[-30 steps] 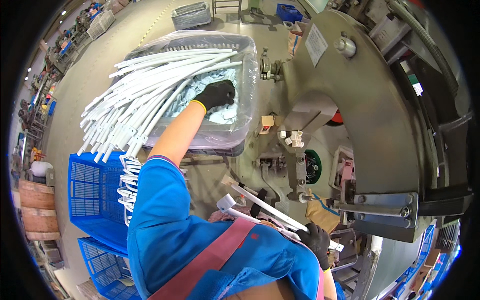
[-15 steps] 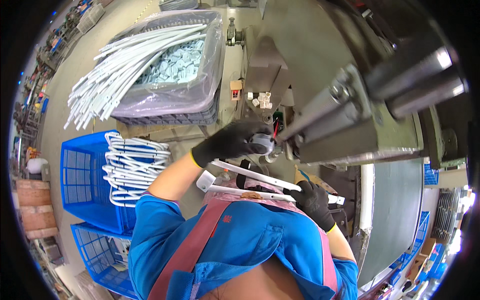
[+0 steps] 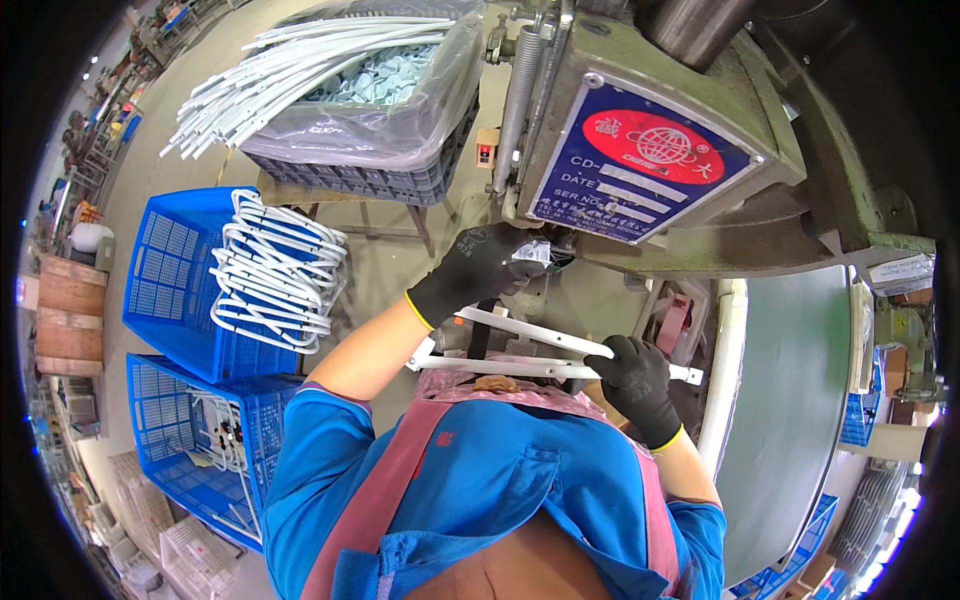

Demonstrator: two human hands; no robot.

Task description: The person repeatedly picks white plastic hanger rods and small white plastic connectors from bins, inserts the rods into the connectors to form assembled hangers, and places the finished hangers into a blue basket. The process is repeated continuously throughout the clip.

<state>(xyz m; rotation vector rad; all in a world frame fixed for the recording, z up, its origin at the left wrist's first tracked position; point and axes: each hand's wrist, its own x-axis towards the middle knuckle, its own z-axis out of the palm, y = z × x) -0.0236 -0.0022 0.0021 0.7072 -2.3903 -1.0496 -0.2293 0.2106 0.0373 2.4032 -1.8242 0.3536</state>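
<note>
My left hand (image 3: 483, 268), in a black glove with a yellow cuff, is closed around a small shiny grey-white piece (image 3: 536, 252) just below the machine head. The piece's far side is hidden by the fingers and the machine. My right hand (image 3: 636, 388), gloved the same way, grips a white metal tube frame (image 3: 520, 368) in front of my waist. Its two white bars run leftward from that hand, one nearer my body and one farther away. A short drilled end sticks out to the right of the fist.
The green press machine (image 3: 690, 140) with a blue plate stands ahead. A plastic-lined grey crate (image 3: 350, 150) of white strips and small parts is at far left. Below it stand blue baskets (image 3: 165, 270) with bent white tubes (image 3: 280, 270). A green belt (image 3: 790, 400) runs at right.
My view has turned, so the machine's plated front shows and the crate and baskets sit higher. Both hands keep their holds, with the left still at the machine.
</note>
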